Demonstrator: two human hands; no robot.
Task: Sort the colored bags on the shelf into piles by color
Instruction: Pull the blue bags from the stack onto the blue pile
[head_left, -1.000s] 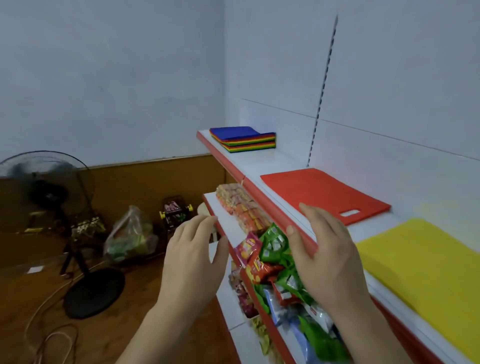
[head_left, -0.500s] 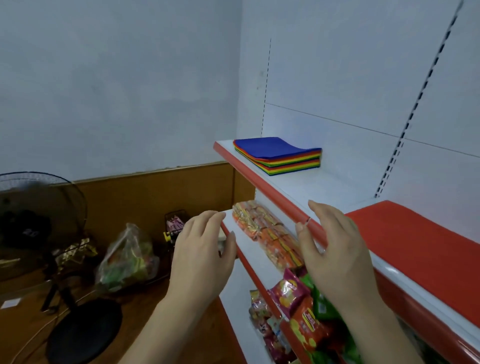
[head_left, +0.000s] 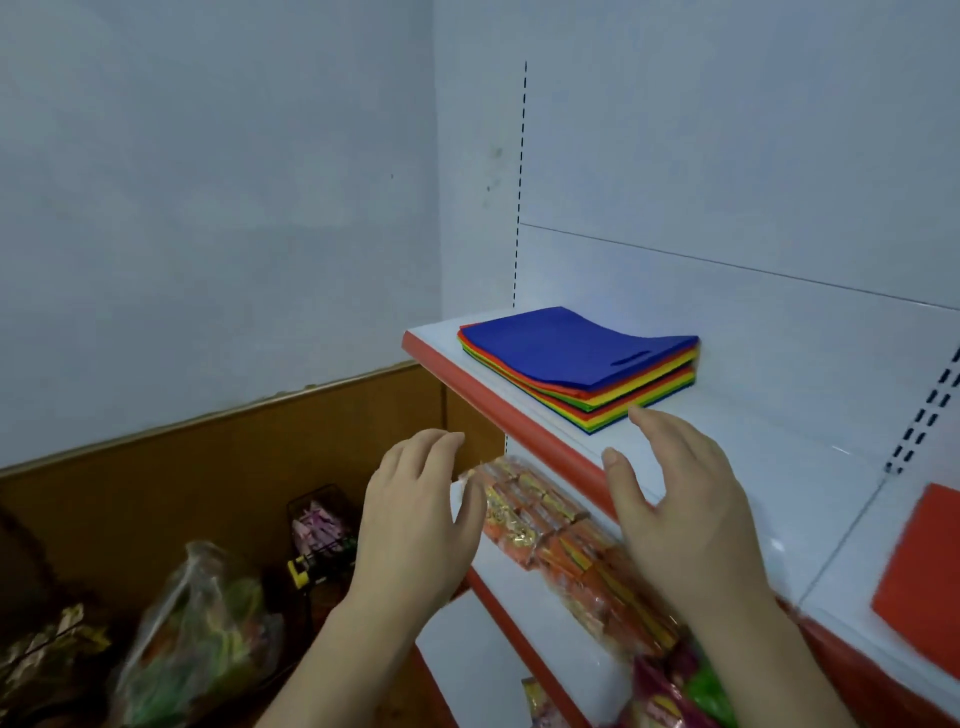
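My right hand (head_left: 685, 512) hangs open, fingers spread and holding nothing, its fingertips just short of the near corner of the mixed stack of colored bags (head_left: 582, 366). My left hand (head_left: 415, 519) is open too, empty, lower and off the stack's near left, past the shelf's red front lip (head_left: 498, 410). The stack lies flat on the top shelf with a blue bag (head_left: 566, 345) uppermost. I think the thin bags could cling, so a careless pinch at that corner might lift several colors together, or push the stack back crooked. A lone red bag (head_left: 922, 577) lies well to the stack's right; dropping the wrong color there would spoil that pile.
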